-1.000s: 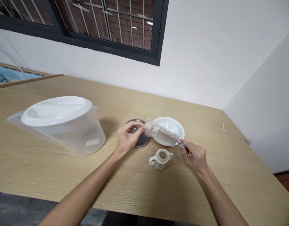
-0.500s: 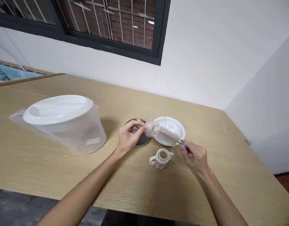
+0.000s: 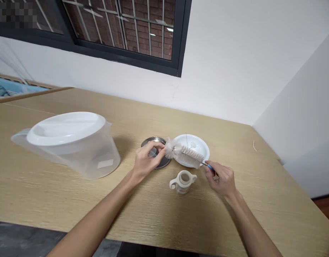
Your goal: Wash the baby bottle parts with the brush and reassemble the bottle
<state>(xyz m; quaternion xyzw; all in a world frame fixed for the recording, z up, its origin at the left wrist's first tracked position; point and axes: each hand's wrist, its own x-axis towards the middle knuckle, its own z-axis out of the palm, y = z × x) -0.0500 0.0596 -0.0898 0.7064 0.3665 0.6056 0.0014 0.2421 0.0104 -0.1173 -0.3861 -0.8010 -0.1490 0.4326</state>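
Note:
A white bottle brush [image 3: 190, 154] is held level between my two hands, over the near side of a white dish [image 3: 204, 142]. My right hand [image 3: 221, 177] is closed round its blue handle. At the bushy tip, my left hand [image 3: 147, 159] pinches the bristles between thumb and fingertips. Below the brush, a small baby bottle [image 3: 183, 182] with two cream side handles stands upright, its mouth uncovered. Behind my left hand lies a round metal tray [image 3: 164, 164] with a small clear piece on it, partly hidden by the fingers. A small clear item and a thin upright stem show in the dish.
On the left of the wooden table [image 3: 143, 217] stands a large translucent pitcher [image 3: 84, 153] with a white lid. A thin white strip [image 3: 254, 146] lies toward the right edge. Beyond are a white wall and a barred window [image 3: 121, 32].
Both hands keep their hold on the brush and have barely moved. The whole scene sits slightly lower and to the left, as the camera tilts a little.

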